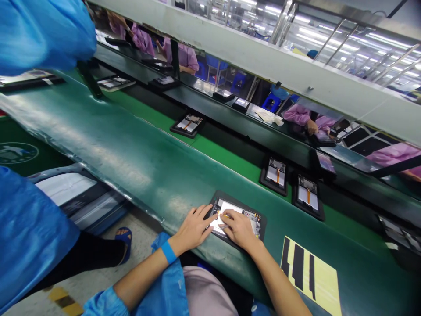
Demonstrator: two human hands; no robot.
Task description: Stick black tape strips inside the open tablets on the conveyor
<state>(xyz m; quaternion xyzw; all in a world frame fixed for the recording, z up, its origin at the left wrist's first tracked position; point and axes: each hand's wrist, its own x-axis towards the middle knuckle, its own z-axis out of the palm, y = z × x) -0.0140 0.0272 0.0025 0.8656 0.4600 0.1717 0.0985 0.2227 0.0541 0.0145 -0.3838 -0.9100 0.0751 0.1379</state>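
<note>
An opened tablet (255,216), its white battery area and circuit parts exposed, lies in a black tray (264,224) on the green bench in front of me. My left hand (193,227) rests on the tablet's left edge, fingers apart and stretched out, thumb towards the middle. Over the centre of the tablet is my right hand (241,228), with fingers bent and closed together near a small orange-yellow part. What its fingertips hold, if anything, is too small to make out. A yellow sheet with black adhesive strips (324,278) lies right of my right forearm.
Beyond the bench, a green conveyor belt (213,151) carries opened tablets in black trays (276,175). A person in a blue sleeve (42,35) stands close on my left. Workers in pink (309,116) sit across the line. A metal post (88,79) rises at the left.
</note>
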